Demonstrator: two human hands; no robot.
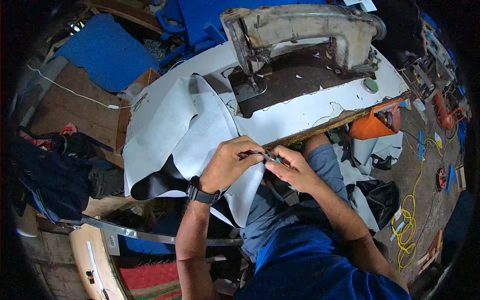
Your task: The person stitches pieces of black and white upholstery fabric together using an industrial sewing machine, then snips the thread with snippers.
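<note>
My left hand, with a black watch on its wrist, is closed in a pinch just off the table's front edge. My right hand meets it fingertip to fingertip. Between them is a small grey metallic piece, mostly covered by the fingers; its exact kind does not show. A bit of teal shows by the right fingers. Beside and under my left hand, a large sheet of white-backed black material lies folded over the table and hangs off its edge. Beyond my hands stands a worn sewing machine.
The white tabletop has a chipped wooden front edge. A round green-lidded tin sits near its right end. An orange pouch hangs at the right. Yellow cable coils on the floor; dark clothing lies at the left.
</note>
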